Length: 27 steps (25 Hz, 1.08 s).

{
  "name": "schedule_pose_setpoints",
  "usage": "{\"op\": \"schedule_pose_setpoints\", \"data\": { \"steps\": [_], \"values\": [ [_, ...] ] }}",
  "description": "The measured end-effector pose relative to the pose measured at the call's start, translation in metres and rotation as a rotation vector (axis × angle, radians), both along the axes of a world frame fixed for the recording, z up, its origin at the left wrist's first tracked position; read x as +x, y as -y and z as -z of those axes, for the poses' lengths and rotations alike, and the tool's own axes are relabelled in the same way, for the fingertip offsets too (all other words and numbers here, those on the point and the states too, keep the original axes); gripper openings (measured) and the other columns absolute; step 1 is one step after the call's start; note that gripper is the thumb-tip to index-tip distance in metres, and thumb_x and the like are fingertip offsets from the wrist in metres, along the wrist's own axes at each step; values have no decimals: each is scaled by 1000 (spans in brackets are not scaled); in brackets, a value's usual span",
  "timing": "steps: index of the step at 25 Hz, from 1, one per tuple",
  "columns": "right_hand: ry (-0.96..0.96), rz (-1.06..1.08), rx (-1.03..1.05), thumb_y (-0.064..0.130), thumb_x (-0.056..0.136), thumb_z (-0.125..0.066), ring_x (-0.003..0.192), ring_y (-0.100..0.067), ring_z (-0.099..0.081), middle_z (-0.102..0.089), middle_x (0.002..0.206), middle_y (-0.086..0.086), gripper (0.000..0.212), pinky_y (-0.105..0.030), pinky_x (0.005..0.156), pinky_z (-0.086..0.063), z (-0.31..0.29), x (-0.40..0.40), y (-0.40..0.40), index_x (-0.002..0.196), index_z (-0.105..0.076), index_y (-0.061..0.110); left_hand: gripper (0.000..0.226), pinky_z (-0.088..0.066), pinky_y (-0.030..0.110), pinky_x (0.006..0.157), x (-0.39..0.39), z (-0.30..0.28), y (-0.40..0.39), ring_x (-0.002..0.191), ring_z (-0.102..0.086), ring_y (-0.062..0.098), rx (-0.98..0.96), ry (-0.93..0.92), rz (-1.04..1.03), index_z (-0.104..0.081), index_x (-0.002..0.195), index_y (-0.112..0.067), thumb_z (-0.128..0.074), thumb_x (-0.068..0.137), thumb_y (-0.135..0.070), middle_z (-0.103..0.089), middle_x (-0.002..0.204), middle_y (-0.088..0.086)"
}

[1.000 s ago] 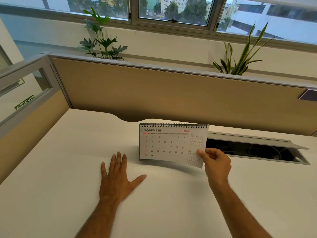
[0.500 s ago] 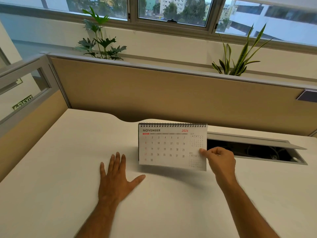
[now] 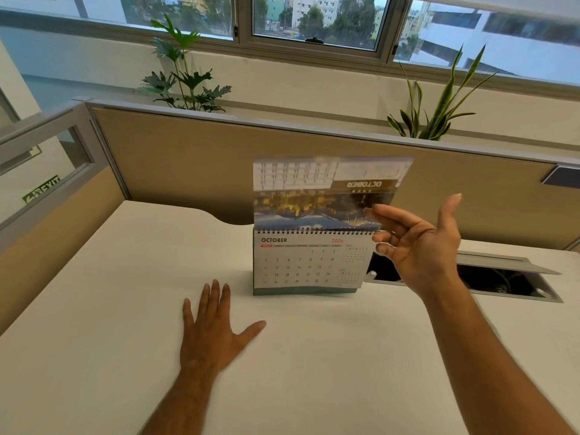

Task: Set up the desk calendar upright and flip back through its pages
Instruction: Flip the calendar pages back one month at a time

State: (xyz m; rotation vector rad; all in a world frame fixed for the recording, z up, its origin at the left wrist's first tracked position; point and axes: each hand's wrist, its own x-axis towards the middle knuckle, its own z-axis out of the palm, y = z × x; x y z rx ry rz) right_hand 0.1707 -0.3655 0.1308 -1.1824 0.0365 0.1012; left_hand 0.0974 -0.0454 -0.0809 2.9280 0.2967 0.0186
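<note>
Now your left hand (image 3: 216,331) lies flat on the white desk (image 3: 94,309), palm down, fingers stretched and a little spread, thumb pointing out toward the calendar; it holds nothing. It rests in front of the desk calendar (image 3: 309,262) and slightly to the left of it, not touching it.

The calendar stands upright on the desk, near the beige partition (image 3: 188,158) behind it. The front page shows OCTOBER 2026 with the dates below the spiral binding. One page (image 3: 326,193) stands above the binding, blurred, and you see its back side upside down: a picture, a date grid and the word OCTOBER reversed.

Just right of the calendar, your right hand (image 3: 417,243) is raised above the desk, open, palm turned toward the calendar, thumb pointing up. Its fingertips (image 3: 373,211) are at the right edge of the lifted page, near the binding; if they touch the page or only stay beside it, I cannot tell.

Right of the calendar, behind your right hand, the cable tray (image 3: 502,277) in the desk is open.
</note>
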Motion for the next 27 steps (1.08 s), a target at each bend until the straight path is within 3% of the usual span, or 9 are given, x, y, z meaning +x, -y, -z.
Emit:
{"op": "schedule_pose_setpoints", "data": {
  "steps": [4,8,10,12,15,17,19,23,27],
  "values": [
    [-15,67,-243,87,74,-21,70,-23,-66,-74,113,-12,102,-33,69,-51,4,4,-14,109,-72,6,118,10,54,120,-1,-1,1,150,15,16,-5,10,1,0,155,-23,-8,64,-99,6,165,1],
    [-6,89,-329,86,70,-28,70,-22,-64,-74,113,-6,97,-31,62,-52,11,5,-17,111,-71,9,119,11,54,120,-2,-4,1,149,16,17,2,3,0,2,154,-23,-5,64,-99,8,165,1],
    [61,191,-368,82,76,-37,74,-21,-67,-75,112,1,81,-31,62,-55,17,5,-14,109,-71,16,119,11,54,120,-2,-4,1,149,17,17,6,2,-2,2,154,-23,-4,63,-99,8,165,1],
    [149,388,-433,67,84,-52,79,-21,-69,-76,102,8,51,-28,62,-57,31,0,-12,99,-73,23,119,11,54,120,-2,-3,1,149,17,16,5,4,-4,2,154,-22,-4,63,-99,8,165,1],
    [92,538,-553,44,92,-58,93,-19,-69,-75,93,12,19,-39,79,-60,67,-13,-11,94,-72,32,120,12,53,120,-1,-2,1,149,16,16,1,14,-7,0,155,-22,-5,63,-100,6,165,1],
    [-39,395,-606,39,95,-56,112,-23,-63,-70,117,4,25,-47,94,-54,93,-19,-14,115,-67,29,120,12,52,119,-1,-1,1,149,16,15,5,17,-10,0,154,-23,-5,63,-100,6,165,1],
    [-161,312,-597,38,95,-57,118,-25,-56,-61,130,0,41,-51,101,-48,109,-24,-18,133,-56,23,120,12,52,119,0,0,1,150,15,15,4,15,-7,-1,155,-22,-6,63,-100,5,165,1],
    [-137,335,-607,37,93,-60,108,-22,-56,-62,119,1,34,-50,98,-49,117,-30,-21,126,-60,27,120,10,53,119,1,0,0,150,13,16,-1,16,-7,-2,155,-23,-7,63,-100,4,165,1],
    [-112,435,-681,35,86,-71,95,-23,-64,-69,108,-2,26,-47,88,-56,115,-34,-21,107,-69,20,120,9,53,120,0,0,0,150,13,16,3,18,-7,-2,155,-23,-6,63,-100,4,165,1]
  ]
}}
